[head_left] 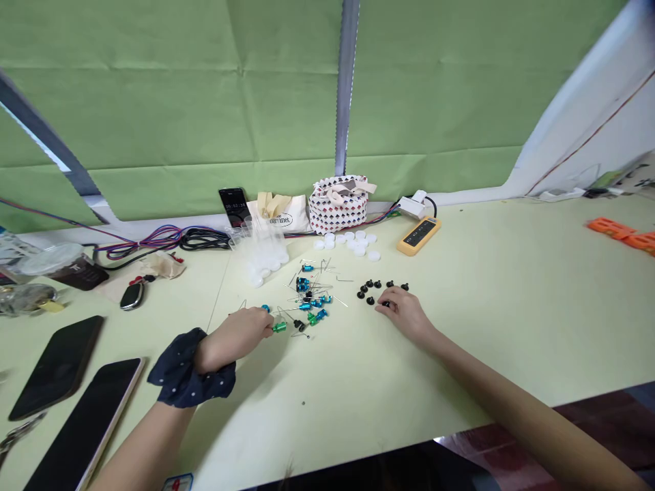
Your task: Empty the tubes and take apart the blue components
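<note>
Two hands work over the table (512,341). The left hand (235,335), fingers curled and partly closed, sits at the edge of a loose heap of blue and green capacitors (307,303), just beside a green capacitor (279,327); whether it grips anything cannot be told. The right hand (402,310), half closed, rests among a small arc of black pieces (381,292), its hold equally unclear. The capacitors' thin wire leads (327,300) splay and cross, so a careless pull could snag or bend them, and a stray knuckle could scatter the black pieces, which look small and light.
</note>
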Demonstrator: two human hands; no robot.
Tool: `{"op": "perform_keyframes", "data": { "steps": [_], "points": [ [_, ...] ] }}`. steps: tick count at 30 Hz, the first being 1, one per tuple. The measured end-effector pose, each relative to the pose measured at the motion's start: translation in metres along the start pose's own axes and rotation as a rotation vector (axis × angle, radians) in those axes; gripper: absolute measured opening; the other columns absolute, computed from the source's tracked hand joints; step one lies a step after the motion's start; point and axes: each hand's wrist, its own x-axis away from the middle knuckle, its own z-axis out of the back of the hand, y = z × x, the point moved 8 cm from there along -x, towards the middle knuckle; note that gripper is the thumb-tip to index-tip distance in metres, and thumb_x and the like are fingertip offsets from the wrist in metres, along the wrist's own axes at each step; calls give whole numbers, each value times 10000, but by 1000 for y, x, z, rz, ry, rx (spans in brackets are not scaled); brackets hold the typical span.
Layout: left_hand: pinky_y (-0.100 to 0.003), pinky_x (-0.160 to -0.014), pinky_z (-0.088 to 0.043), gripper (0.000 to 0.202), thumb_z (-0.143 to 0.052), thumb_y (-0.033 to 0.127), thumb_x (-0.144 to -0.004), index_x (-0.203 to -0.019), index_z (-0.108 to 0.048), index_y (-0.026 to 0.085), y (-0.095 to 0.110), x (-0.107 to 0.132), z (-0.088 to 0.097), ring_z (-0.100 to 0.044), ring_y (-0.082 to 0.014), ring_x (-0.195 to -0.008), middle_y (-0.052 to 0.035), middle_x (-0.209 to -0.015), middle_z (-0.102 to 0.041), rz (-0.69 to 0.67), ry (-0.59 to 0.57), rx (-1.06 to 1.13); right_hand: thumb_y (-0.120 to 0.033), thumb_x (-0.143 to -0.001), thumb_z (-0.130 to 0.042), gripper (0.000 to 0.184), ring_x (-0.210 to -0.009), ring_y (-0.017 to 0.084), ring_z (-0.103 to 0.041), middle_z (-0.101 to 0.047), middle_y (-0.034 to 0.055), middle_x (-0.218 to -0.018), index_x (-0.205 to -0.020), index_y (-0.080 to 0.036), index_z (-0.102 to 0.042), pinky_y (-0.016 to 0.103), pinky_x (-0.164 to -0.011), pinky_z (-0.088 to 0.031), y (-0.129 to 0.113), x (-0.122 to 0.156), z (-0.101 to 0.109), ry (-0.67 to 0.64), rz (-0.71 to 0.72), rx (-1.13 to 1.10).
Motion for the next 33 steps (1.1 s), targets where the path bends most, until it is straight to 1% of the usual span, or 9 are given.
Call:
{"op": "perform_keyframes", "data": {
  "steps": [4,7,10,13,17,22,27,30,33],
  "points": [
    [-293,-598,-389,181,-475,129,-767,-647,-610,144,-4,-1,-5,-625,-241,-708,-123,-740,-652,108,-48,-159,-317,-891,-453,267,-590,145,-549,-572,105,-1059,-997,-186,-659,360,-667,-467,-31,-20,10,129,85,173],
    [-325,-629,-443,188,-482,93,-769,-689,-652,111,-1,-4,-2,-657,-278,-754,-167,-784,-676,208,-15,-231,-225,-906,-433,265,-898,219,-582,-590,115,-1037,-1073,-171,-632,353,-801,-456,-83,-61,-3,135,287,160],
    [-347,-636,-478,227,-463,27,-770,-775,-684,79,5,-6,-2,-674,-306,-787,-199,-815,-687,274,12,-271,-160,-901,-452,277,-1026,212,-541,-604,104,-1052,-1132,-178,-605,329,-872,-420,-127,-111,-50,-96,442,203],
    [-353,-631,-491,280,-431,-23,-774,-819,-692,69,7,-8,-3,-680,-318,-798,-208,-807,-686,314,44,-283,-137,-844,-549,303,-1030,212,-546,-591,100,-1115,-1138,-192,-598,293,-817,-421,-137,-149,-104,-387,393,391],
    [-356,-625,-484,273,-438,-41,-770,-798,-688,65,3,-6,1,-674,-340,-816,-209,-798,-679,366,91,-278,-152,-768,-639,146,-865,213,-596,-625,119,-969,-909,-126,-662,268,-705,-429,-140,-164,-125,-444,353,450],
    [-355,-634,-475,188,-473,112,-847,-813,-657,86,2,0,8,-662,-317,-804,-181,-813,-650,384,156,-214,-106,-883,-413,276,-950,247,-564,-553,185,-1078,-1100,-74,-581,341,-796,-429,-154,-153,-72,-259,364,446],
    [-385,-848,-455,494,-459,412,-897,-1311,-362,160,44,7,34,-521,-288,-1117,-181,-1268,-449,10,651,182,-277,-874,-501,226,-748,176,-586,-592,92,-918,-1013,-152,-627,328,-720,-485,-169,-100,3,24,388,-155],
    [-370,-874,-430,505,-434,396,-913,-1348,-269,199,68,6,21,-491,-256,-1120,-151,-1255,-445,-178,669,424,-424,-815,-586,285,-565,146,-557,-615,40,-696,-902,-159,-646,277,-527,-452,-148,-59,-13,-124,141,-531],
    [-281,-604,-399,288,-310,379,-953,-1113,-425,168,81,-7,-14,-520,-173,-671,-30,-781,-536,-182,427,616,-462,-764,-634,318,-556,138,-549,-633,45,-668,-766,-145,-658,258,-499,-422,-127,-22,-44,-255,-18,-639]
  ]
}}
